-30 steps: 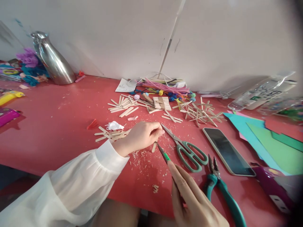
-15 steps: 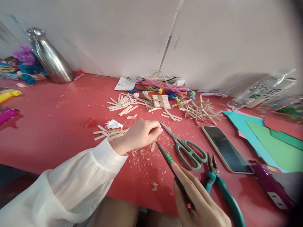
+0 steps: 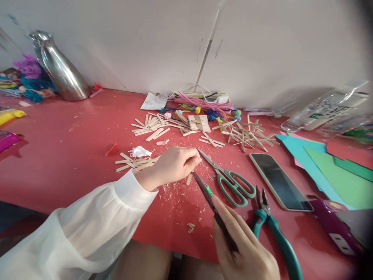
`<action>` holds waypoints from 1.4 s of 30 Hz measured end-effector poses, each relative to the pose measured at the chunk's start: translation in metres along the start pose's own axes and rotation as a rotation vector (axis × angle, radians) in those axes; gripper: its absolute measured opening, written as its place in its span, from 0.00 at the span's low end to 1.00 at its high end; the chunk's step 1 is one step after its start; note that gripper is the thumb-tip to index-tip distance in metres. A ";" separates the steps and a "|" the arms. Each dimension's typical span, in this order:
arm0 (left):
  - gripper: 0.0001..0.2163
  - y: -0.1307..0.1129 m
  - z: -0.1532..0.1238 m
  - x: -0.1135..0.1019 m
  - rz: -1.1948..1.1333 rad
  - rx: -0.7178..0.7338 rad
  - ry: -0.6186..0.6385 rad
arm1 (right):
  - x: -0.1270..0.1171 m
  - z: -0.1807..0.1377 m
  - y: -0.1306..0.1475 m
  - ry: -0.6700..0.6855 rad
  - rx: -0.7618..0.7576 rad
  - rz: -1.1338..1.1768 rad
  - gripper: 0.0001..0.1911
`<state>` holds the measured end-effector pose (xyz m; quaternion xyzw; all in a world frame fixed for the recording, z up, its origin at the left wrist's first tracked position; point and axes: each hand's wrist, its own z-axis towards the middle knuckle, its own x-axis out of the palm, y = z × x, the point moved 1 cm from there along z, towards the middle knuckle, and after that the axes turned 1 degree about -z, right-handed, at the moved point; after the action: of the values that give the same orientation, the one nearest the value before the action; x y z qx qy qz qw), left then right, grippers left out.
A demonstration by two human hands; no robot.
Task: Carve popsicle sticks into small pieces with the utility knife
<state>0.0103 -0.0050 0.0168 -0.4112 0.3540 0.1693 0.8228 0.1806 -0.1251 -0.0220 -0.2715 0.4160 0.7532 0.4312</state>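
My left hand (image 3: 171, 166), in a white sleeve, is closed round a wooden craft stick (image 3: 189, 179). Only the stick's lower end shows below my fingers; the rest is hidden. My right hand (image 3: 244, 243) grips a dark utility knife (image 3: 203, 187) with a green slider, its blade tip right at the stick. Wood shavings (image 3: 175, 188) lie scattered on the red table (image 3: 96, 175) beneath both hands. Just right of my left fingertips lie green-handled scissors (image 3: 230, 182). Teal-handled pliers (image 3: 264, 216) rest beside my right hand.
Loose craft sticks (image 3: 246, 134) and pink pipe cleaners (image 3: 201, 101) are piled at the back. On the right are a phone (image 3: 281, 182), coloured paper (image 3: 329, 167), a purple glue gun (image 3: 335, 223) and a plastic bottle (image 3: 317, 111). A steel jug (image 3: 62, 72) stands back left.
My right hand and the knife have shifted slightly up and left, the blade tip closer to my left hand. My left hand keeps its hold on the craft stick.
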 end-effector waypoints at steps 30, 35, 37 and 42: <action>0.09 -0.003 -0.001 -0.002 0.065 -0.034 -0.015 | 0.003 -0.006 -0.005 -0.042 -0.064 0.071 0.22; 0.10 -0.005 0.000 -0.003 0.055 -0.021 0.002 | -0.001 -0.006 0.002 -0.065 -0.058 -0.078 0.19; 0.11 -0.005 -0.001 -0.003 0.061 -0.006 0.016 | -0.002 -0.007 0.005 -0.049 -0.058 -0.108 0.19; 0.10 -0.005 -0.003 0.000 0.078 0.025 -0.006 | -0.001 -0.009 0.005 0.019 0.015 0.018 0.19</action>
<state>0.0114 -0.0100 0.0185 -0.3862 0.3692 0.1982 0.8217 0.1770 -0.1352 -0.0238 -0.2716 0.4284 0.7513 0.4223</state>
